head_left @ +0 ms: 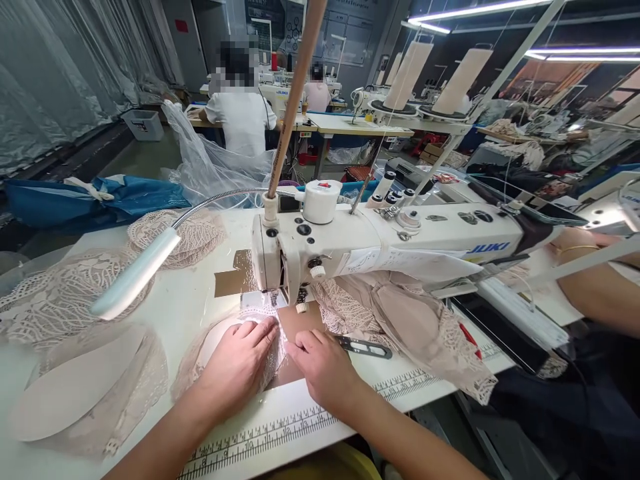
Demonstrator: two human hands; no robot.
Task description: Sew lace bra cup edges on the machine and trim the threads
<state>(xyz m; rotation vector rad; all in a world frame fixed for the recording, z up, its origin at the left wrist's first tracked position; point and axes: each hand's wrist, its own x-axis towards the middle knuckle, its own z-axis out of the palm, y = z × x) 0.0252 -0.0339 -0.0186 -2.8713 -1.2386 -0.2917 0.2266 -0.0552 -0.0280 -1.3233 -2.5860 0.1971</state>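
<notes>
My left hand lies flat, fingers together, pressing a pale lace bra cup onto the white table just before the needle of a white Juki sewing machine. My right hand rests beside it, fingers curled down on the edge of the lace and the brown plate under the presser foot. Small black thread snips lie right by my right fingers, not held.
Beige lace pieces pile under the machine arm, more lace cups lie at left, a foam cup near the front. A gooseneck lamp hangs over the table. A printed ruler runs along the front edge. Another person's arm is at right; other people sit behind.
</notes>
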